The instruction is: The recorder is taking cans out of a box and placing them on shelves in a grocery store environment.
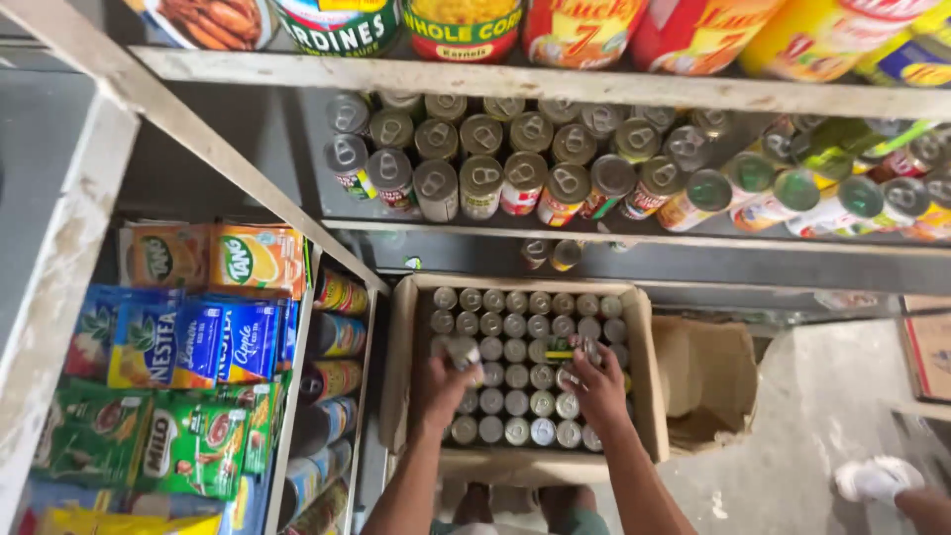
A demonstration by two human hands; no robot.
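Observation:
An open cardboard box (pixel 400 347) on the floor holds several rows of small tins seen from their tops. My left hand (pixel 443 381) is inside the box at its left side, closed around one tin (pixel 463 352) lifted a little above the rows. My right hand (pixel 594 384) reaches in at the right, its fingers closed on another tin (pixel 584 350) with a yellow and green label. Both forearms come up from the bottom of the view.
A shelf (pixel 634 238) above the box carries several tins lying with ring-pull tops outward; larger tins stand on the top shelf (pixel 555 81). At left, a rack (pixel 293 416) holds drink powder sachets and tins. An empty box (pixel 708 381) sits right. Another person's white shoe (pixel 877 478) shows at bottom right.

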